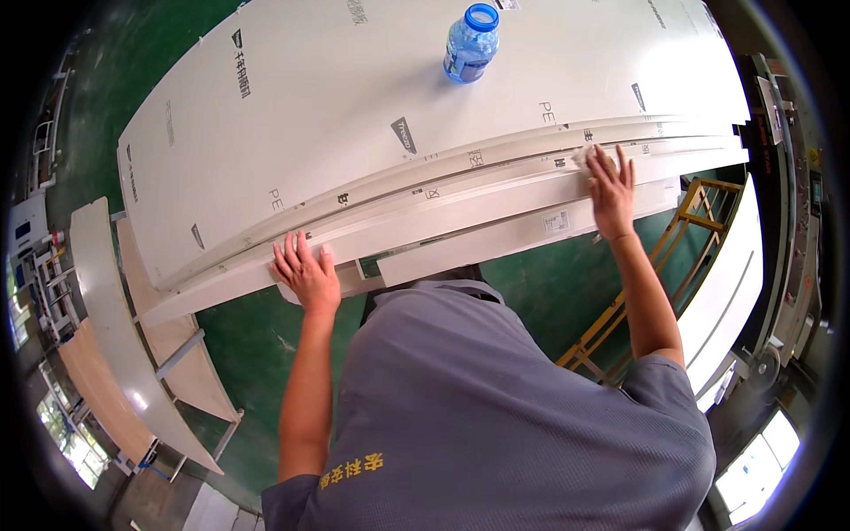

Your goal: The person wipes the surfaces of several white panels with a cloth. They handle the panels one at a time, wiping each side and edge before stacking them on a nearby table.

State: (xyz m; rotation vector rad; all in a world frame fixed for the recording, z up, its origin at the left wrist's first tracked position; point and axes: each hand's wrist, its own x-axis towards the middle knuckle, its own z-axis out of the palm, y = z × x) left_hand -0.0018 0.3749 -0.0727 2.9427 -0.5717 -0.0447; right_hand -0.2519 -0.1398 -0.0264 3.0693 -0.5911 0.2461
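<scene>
My left hand (308, 276) lies on the near edge of a long white strip panel (478, 205), fingers spread and thumb out. My right hand (613, 196) reaches farther along to the right. Its fingertips press a small crumpled whitish rag (583, 157) against the strip's upper face; part of the rag is hidden under the fingers. Beyond the strip lies a stack of large white boards (310, 106) with printed film on top. A clear blue plastic bottle (469, 55) with an uncapped mouth stands upright on the top board, ahead of both hands.
Below the strip, close to my body, is another white panel (513, 237) with a label. A yellow metal frame (699, 212) and leaning white panels (730, 283) stand at the right. Long boards on a metal rack (111, 292) are at the left, over a green floor (248, 336).
</scene>
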